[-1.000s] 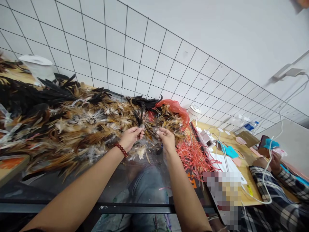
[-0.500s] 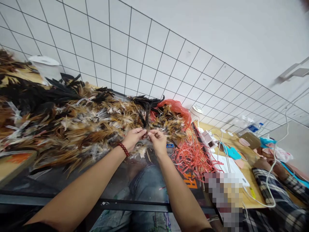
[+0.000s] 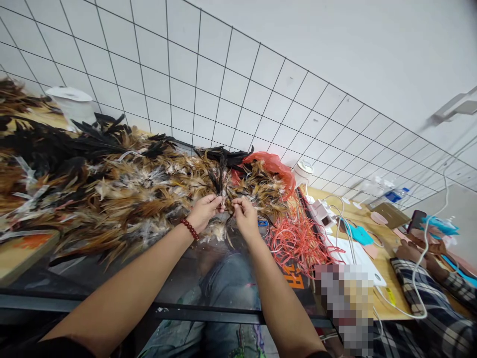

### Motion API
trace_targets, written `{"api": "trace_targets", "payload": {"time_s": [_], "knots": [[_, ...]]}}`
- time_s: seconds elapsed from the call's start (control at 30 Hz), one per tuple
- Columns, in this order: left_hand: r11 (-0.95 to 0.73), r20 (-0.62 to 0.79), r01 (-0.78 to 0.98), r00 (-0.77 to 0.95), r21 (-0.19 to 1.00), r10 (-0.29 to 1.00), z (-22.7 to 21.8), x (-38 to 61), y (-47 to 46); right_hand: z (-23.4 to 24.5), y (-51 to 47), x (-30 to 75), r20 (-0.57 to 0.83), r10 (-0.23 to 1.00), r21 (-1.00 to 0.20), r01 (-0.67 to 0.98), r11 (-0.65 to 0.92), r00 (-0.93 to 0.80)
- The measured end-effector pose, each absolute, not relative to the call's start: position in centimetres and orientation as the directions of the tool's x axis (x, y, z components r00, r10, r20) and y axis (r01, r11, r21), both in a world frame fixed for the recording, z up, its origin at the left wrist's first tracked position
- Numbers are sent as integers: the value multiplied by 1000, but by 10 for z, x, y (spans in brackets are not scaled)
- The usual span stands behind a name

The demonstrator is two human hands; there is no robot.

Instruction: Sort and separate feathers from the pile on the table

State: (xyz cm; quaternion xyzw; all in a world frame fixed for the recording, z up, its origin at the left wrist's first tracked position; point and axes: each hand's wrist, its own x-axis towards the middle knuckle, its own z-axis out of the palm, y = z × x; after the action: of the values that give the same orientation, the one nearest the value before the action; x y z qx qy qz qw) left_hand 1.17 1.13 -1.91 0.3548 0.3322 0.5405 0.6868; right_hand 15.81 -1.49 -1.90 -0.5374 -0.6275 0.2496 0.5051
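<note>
My left hand (image 3: 204, 213), with a dark red bead bracelet on the wrist, pinches the lower end of a small bunch of black feathers (image 3: 220, 174), whose tips point up and away. Just to its right, my right hand (image 3: 245, 215) is closed in a pinch, slightly apart from the left. A thin dark strand shows by its fingertips; what they hold is too small to make out. Beyond and left of both hands spreads a heap of brown and cream feathers (image 3: 149, 191). Longer black feathers (image 3: 55, 144) lie at the back left.
A red plastic bag (image 3: 274, 169) with feathers stands behind my right hand. Tangled red string (image 3: 298, 238) lies to the right. A white spool (image 3: 72, 104) stands back left, before a wire grid (image 3: 223, 94). At far right are cables and another person's plaid sleeve (image 3: 417, 283).
My hands have moved slightly apart; the right one has drawn away from the base of the black feathers. At far right, the other person's hands have shifted and a dark phone shows.
</note>
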Motion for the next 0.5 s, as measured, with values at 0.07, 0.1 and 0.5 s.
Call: {"api": "trace_targets", "payload": {"time_s": [0.07, 0.1, 0.5], "knots": [[174, -89, -525, 184, 833, 979, -18, 11, 11, -16, -16, 163, 417, 909, -774, 514, 369, -25], [174, -92, -532, 176, 829, 980, -17, 11, 11, -15, -16, 165, 432, 897, -735, 540, 410, -92], [186, -159, -528, 97, 829, 983, -11, 16, 9, 23, -34, 178, -243, 944, -440, 893, 97, -223]]}}
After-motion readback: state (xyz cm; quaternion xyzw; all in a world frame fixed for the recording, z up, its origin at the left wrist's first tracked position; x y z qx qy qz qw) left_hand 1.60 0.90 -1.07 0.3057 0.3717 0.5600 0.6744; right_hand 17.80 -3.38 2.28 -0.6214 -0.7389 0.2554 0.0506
